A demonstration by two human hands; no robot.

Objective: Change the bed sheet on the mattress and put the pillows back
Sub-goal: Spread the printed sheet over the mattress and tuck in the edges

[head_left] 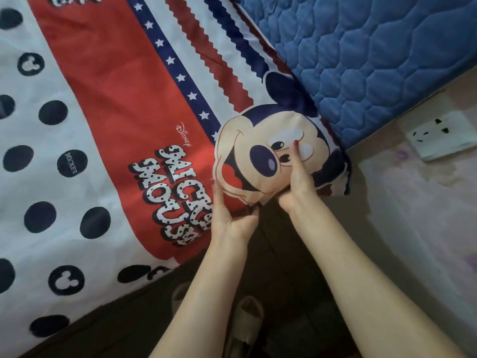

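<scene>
Down low, a foot in a pale slipper [245, 324] on the dark floor [284, 254]. Two bare arms reaching up from there to the corner of the bed.

Left hand [229, 215] holding the edge of the bed sheet [103, 125], thumb on top, fingers [254, 211] curled under the cloth. Right hand [296, 182] gripping the same corner, thumb with a red nail pressed flat on the big mouse face [260, 153], other fingers tucked behind and hidden.

Sheet spread over most of the bed: white with dark dots on the left, then a red band with dotted letters, then a blue stripe with white stars and zigzag lines.

Farther off, blue quilted mattress [374, 60] bare at the top right, touching the sheet's edge. Beside it, a pinkish wall [413, 202] with a white socket [441, 135].
</scene>
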